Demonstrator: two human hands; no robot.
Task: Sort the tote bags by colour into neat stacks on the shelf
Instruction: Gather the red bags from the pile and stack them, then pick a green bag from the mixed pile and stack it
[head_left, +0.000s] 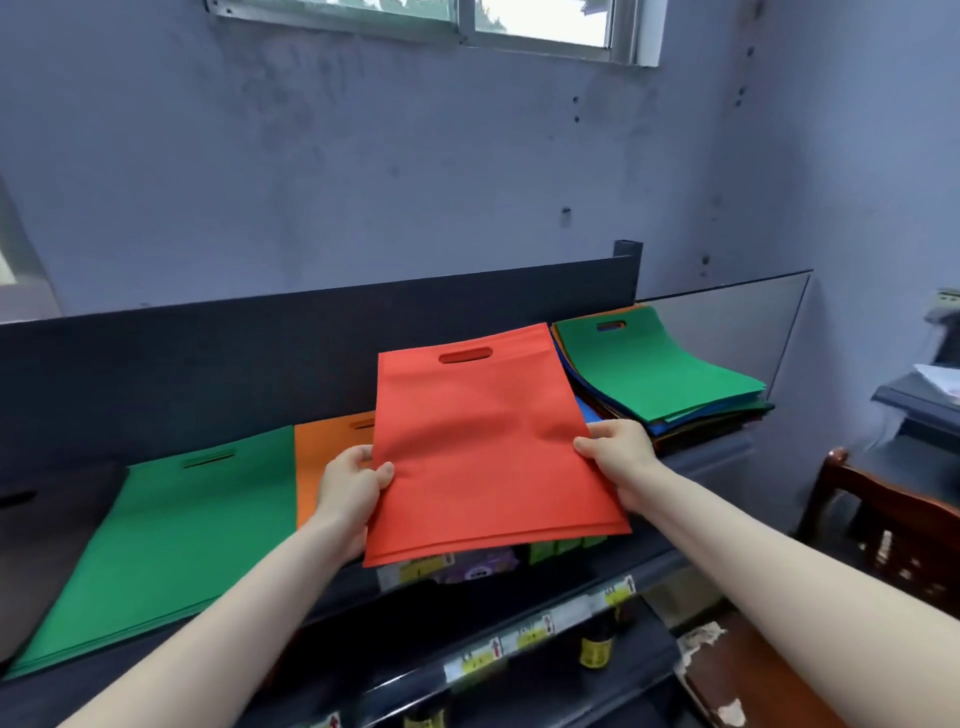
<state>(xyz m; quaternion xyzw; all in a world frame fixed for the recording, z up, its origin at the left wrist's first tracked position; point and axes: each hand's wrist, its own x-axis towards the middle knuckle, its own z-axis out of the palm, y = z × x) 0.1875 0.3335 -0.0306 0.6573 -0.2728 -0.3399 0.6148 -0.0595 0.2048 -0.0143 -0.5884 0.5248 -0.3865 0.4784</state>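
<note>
Red tote bags (488, 447), a thin bundle of several layers judging by the edges that show at the bottom, are held up flat in the head view, tilted over the front of the shelf (711, 457). The left hand (353, 488) grips the bundle's left edge, thumb on top and fingers curled beneath. The right hand (618, 457) grips the right edge in the same way. The bundle sits between the orange stack (322, 467) and the mixed pile (665, 369), and its lower edge hangs out past the shelf front, above the goods on the lower shelves.

To the left a green stack (182, 530) lies flat and square. The orange stack beside it is partly hidden by the bundle and the left hand. The mixed pile on the right, green on top with blue and orange edges below, curls up against the back panel (234, 353).

The main risk, as I judge it, is placement. The gap for a red stack looks narrow, so the bundle could land overlapping the orange bags and blur two colours into one stack. Held only at the sides, the loose layers could also fan or slip apart when set down — spoiling the neat edge. Brushing the curled mixed pile might tip bags off the shelf.
</note>
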